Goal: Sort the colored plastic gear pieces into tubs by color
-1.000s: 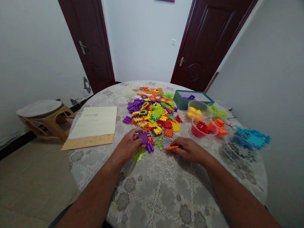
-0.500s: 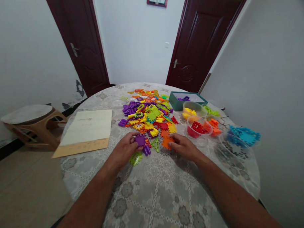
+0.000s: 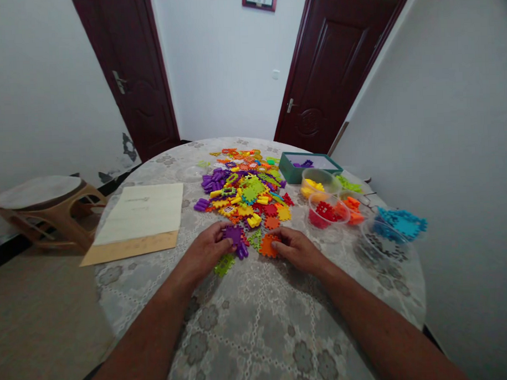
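Observation:
My left hand (image 3: pixel 211 246) pinches a purple square block with toothed edges (image 3: pixel 233 235) between thumb and fingers. Just below that block lies a purple double-tube piece (image 3: pixel 242 251), and a lime-green toothed piece (image 3: pixel 224 264) rests on the cloth under the hand. In my right hand (image 3: pixel 295 247) is an orange toothed square block (image 3: pixel 267 246), gripped at its right edge. Between the two hands sits a green triangular piece (image 3: pixel 255 238). A mixed pile of colourful interlocking pieces (image 3: pixel 253 188) spreads beyond both hands.
Clear plastic tubs hold sorted pieces at the right: yellow (image 3: pixel 313 187), red (image 3: pixel 326 212), orange (image 3: pixel 353 210) and blue (image 3: pixel 402 222). Behind them stands a green box (image 3: pixel 291 172). Paper sheets (image 3: pixel 138 213) lie at the left, and a stool (image 3: pixel 50 205) stands beyond the table edge.
My right hand has drawn the orange square block left, away from the orange piece behind it and nearer my left hand. My left hand still holds the purple block, which has tilted slightly.

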A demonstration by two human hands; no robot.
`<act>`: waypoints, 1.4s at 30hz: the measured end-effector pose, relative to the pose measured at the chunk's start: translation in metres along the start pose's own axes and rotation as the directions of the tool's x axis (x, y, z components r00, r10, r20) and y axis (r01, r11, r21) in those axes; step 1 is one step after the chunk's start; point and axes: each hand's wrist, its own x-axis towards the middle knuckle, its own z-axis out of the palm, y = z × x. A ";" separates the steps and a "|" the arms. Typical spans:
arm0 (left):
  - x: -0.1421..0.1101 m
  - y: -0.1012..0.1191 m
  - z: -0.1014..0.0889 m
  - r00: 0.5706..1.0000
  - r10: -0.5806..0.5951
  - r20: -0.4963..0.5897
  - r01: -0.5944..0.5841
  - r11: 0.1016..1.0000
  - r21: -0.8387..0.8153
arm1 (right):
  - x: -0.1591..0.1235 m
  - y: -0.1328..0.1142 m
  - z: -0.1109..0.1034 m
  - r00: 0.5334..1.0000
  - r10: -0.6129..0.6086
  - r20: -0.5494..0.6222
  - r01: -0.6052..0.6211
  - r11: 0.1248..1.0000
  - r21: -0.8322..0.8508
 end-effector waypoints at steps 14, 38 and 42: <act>0.008 0.002 -0.007 0.995 -0.050 -0.091 0.042 0.994 -0.096 | 0.008 -0.005 -0.063 0.925 0.133 -0.356 -0.048 0.971 0.236; 0.015 -0.007 -0.021 0.957 0.138 -0.257 -0.102 0.984 0.147 | -0.008 0.036 -0.192 0.786 -0.162 -0.597 -0.499 0.406 -0.766; 0.014 -0.005 -0.019 0.937 0.125 -0.325 -0.107 0.991 0.075 | -0.002 0.012 -0.126 0.910 -0.187 -0.369 -0.180 0.625 -0.759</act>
